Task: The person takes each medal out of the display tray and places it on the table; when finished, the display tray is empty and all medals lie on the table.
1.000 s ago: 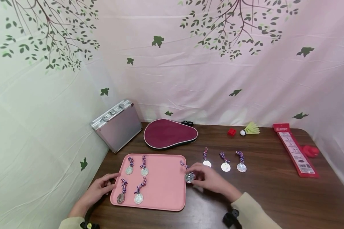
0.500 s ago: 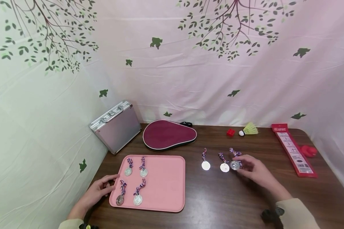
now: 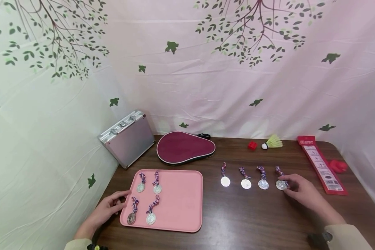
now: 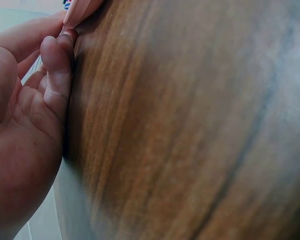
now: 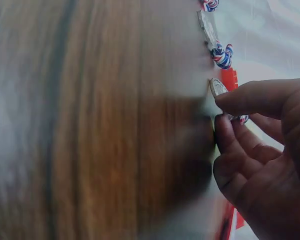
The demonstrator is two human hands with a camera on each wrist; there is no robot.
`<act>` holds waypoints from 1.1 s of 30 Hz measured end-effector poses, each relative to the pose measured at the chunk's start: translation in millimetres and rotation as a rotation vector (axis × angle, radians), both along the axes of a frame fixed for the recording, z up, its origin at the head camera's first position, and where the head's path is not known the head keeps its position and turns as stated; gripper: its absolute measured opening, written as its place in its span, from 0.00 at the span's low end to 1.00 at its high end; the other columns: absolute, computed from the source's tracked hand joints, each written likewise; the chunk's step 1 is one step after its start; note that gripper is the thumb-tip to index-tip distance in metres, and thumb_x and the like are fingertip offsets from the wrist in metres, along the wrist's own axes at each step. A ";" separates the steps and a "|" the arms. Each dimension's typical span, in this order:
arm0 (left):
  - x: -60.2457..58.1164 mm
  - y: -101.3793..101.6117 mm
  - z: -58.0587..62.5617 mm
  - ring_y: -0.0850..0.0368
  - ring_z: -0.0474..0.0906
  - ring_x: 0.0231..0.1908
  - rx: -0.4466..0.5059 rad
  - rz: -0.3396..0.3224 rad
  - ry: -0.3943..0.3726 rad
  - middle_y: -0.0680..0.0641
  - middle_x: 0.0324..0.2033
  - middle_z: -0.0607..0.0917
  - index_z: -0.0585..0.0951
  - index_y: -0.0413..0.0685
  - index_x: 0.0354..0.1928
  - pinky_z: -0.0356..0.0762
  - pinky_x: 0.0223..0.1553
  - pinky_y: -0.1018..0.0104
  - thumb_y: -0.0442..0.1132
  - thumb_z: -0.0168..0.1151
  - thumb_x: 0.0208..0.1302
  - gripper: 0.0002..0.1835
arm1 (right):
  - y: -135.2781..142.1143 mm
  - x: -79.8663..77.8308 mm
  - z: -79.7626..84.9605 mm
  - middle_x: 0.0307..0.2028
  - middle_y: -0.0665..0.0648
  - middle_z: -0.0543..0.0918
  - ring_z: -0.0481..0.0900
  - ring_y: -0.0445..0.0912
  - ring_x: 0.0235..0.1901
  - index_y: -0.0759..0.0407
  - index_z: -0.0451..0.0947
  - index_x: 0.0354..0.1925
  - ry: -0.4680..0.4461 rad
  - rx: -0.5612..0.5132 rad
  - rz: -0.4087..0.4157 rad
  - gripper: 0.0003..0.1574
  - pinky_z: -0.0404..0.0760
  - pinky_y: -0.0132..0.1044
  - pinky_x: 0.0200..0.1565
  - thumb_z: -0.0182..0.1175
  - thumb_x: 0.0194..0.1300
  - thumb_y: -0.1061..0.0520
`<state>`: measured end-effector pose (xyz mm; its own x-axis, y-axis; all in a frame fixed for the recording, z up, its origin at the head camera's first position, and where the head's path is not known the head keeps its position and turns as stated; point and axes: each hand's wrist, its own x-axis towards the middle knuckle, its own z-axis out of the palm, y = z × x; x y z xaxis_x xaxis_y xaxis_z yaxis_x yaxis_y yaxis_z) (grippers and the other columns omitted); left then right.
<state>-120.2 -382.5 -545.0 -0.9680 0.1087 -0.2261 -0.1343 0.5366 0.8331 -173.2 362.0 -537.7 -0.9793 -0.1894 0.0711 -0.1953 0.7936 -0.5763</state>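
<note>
Pale backdrop cloth (image 3: 206,86) with printed branches and leaves, brown wood-grain counter (image 3: 234,215) below; we use the counter as the clock, 12 at its far edge. The right hand (image 3: 301,191), around 3 o'clock, pinches the end medal (image 3: 281,185) between thumb and fingers, next to no gap; we can't tell whether the disc lies flat on the wood. The left hand (image 3: 107,205) grips the pink tray (image 3: 179,199) at the tray's own 9 o'clock rim, fingers bent, index over the edge. Beige sleeves (image 3: 347,236) on both arms. Towards 9 o'clock from the pinched piece, we see three silver medals (image 3: 246,184) in a spaced row, knotted striped ribbons at their 12 o'clock sides. Four tray medals (image 3: 157,189) sit two by two in the tray's 9 o'clock half; the one nearest 7 looks browner. Further out we have the silver case (image 3: 129,140), tilted, at 10; maroon paddle-shaped bag (image 3: 185,147) at 11; red brick (image 3: 252,145) at 1; yellow shuttlecock (image 3: 272,141) between 1 and 2; red-and-white packet (image 3: 322,166) near 2, red lump (image 3: 338,166) just beside it.
</note>
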 end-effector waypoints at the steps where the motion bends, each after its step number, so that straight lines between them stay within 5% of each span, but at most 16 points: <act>1: -0.2 0.0 -0.2 0.52 0.71 0.30 0.002 0.001 0.000 0.47 0.48 0.77 0.76 0.62 0.59 0.75 0.27 0.65 0.47 0.66 0.60 0.24 | -0.1 0.4 0.4 0.42 0.57 0.79 0.76 0.46 0.35 0.55 0.80 0.50 0.005 0.016 0.008 0.26 0.77 0.40 0.36 0.72 0.51 0.58; 10: -2.4 -1.0 -2.2 0.53 0.71 0.29 0.004 -0.010 0.017 0.47 0.49 0.77 0.76 0.60 0.60 0.75 0.26 0.65 0.46 0.66 0.60 0.25 | -2.1 1.5 5.2 0.43 0.62 0.72 0.74 0.54 0.40 0.56 0.81 0.50 -0.030 0.099 0.014 0.24 0.76 0.56 0.41 0.70 0.52 0.59; 17: -1.7 -0.3 0.2 0.53 0.71 0.29 0.004 -0.027 0.041 0.43 0.45 0.77 0.76 0.56 0.60 0.74 0.26 0.66 0.43 0.65 0.61 0.24 | -14.8 0.9 7.7 0.42 0.59 0.73 0.73 0.53 0.39 0.54 0.80 0.52 0.029 0.082 -0.022 0.25 0.75 0.53 0.39 0.69 0.55 0.56; 22: 0.7 4.1 7.8 0.53 0.70 0.29 0.008 -0.022 0.035 0.42 0.47 0.76 0.75 0.53 0.61 0.73 0.26 0.66 0.39 0.64 0.62 0.24 | -49.7 -1.7 6.8 0.41 0.54 0.76 0.75 0.50 0.40 0.52 0.81 0.49 0.170 0.039 -0.005 0.18 0.75 0.54 0.41 0.67 0.58 0.56; 27: 3.5 10.4 18.3 0.52 0.70 0.29 0.031 -0.027 0.028 0.39 0.46 0.76 0.75 0.47 0.61 0.73 0.26 0.66 0.36 0.63 0.62 0.23 | -96.6 -3.3 8.4 0.39 0.47 0.79 0.76 0.43 0.39 0.50 0.82 0.47 0.302 -0.012 0.107 0.16 0.76 0.46 0.41 0.67 0.59 0.58; 33: 2.2 3.4 5.7 0.55 0.70 0.28 0.040 -0.034 0.039 0.41 0.47 0.76 0.75 0.51 0.62 0.74 0.25 0.66 0.39 0.64 0.62 0.24 | -153.0 -4.3 11.6 0.39 0.45 0.80 0.75 0.37 0.37 0.50 0.81 0.46 0.344 -0.082 0.222 0.15 0.76 0.39 0.41 0.66 0.60 0.58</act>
